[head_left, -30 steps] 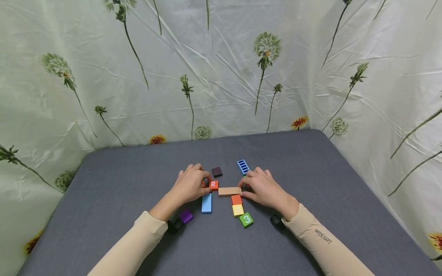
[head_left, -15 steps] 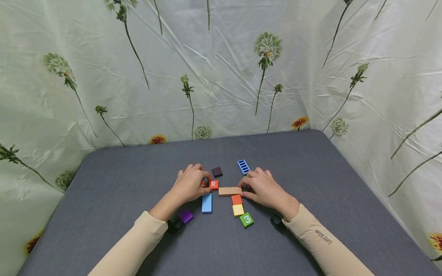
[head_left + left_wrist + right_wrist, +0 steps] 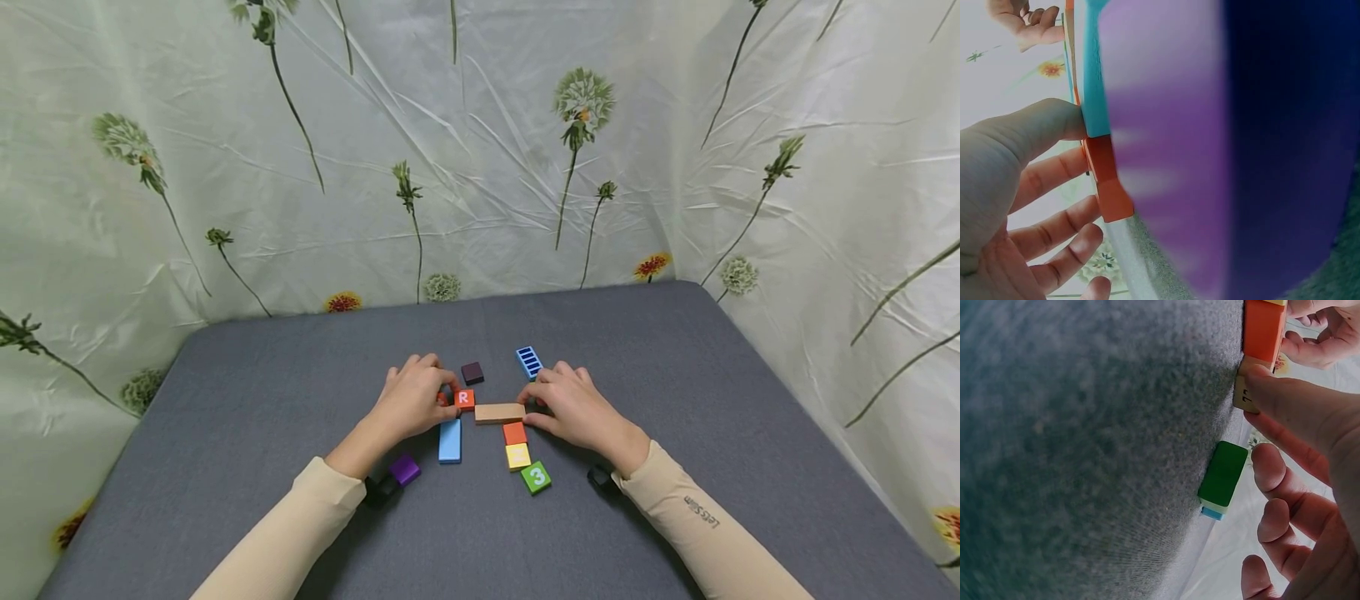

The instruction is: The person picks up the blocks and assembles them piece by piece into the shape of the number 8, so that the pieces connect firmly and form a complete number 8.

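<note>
In the head view, my left hand [image 3: 412, 402] pinches a red block [image 3: 442, 399] between thumb and fingers. A second red block [image 3: 465, 400], marked R, lies against it on the right. The left wrist view has the thumb at the red block [image 3: 1113, 194] and the end of the light blue block [image 3: 1095, 94]. My right hand [image 3: 581, 408] pinches the right end of a flat wooden block [image 3: 498, 414] between thumb and index finger; its other fingers are loosely bent. The wooden block's left end meets the R block.
Nearer me lie an orange block [image 3: 514, 433], a yellow block [image 3: 517, 457], a green 3 block [image 3: 536, 477] and a purple block [image 3: 405, 470]. Beyond are a dark block [image 3: 472, 372] and a blue striped block [image 3: 529, 362]. A green block [image 3: 1224, 474] stands by the right fingers.
The wooden block and the R block have shifted very slightly away from me. Both hands keep nearly the same place and grip.
</note>
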`<state>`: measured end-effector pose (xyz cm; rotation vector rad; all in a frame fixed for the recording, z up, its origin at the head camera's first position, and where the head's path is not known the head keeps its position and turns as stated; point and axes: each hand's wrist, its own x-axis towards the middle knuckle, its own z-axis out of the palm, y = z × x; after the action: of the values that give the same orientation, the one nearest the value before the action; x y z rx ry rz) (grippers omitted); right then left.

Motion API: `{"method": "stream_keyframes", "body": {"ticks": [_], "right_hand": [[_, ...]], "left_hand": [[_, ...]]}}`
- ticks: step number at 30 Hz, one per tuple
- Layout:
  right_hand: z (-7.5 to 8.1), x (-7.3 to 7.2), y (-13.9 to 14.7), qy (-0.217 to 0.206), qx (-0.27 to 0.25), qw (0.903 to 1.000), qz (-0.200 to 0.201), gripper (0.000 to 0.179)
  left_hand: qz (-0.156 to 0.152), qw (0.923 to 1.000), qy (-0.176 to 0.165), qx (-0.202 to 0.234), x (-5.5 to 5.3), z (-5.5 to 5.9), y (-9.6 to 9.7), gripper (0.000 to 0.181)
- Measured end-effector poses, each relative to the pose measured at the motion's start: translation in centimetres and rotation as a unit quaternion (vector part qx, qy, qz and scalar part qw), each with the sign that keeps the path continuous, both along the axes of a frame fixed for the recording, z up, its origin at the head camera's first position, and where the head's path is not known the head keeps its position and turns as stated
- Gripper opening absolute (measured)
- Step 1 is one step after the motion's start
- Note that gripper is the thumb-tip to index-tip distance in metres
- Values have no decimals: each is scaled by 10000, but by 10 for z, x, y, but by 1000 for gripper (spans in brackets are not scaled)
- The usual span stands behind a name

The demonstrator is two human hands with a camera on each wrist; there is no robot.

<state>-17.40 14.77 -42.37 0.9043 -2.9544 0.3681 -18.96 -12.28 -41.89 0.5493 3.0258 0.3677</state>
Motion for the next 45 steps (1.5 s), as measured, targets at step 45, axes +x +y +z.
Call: {"method": "stream_keyframes", "body": {"ticks": [45], "right_hand": [[6,0,29,-143,-600,9978,-247,25]], "left_hand": [[-27,10000,60,21,0,-1,-1,23]]}}
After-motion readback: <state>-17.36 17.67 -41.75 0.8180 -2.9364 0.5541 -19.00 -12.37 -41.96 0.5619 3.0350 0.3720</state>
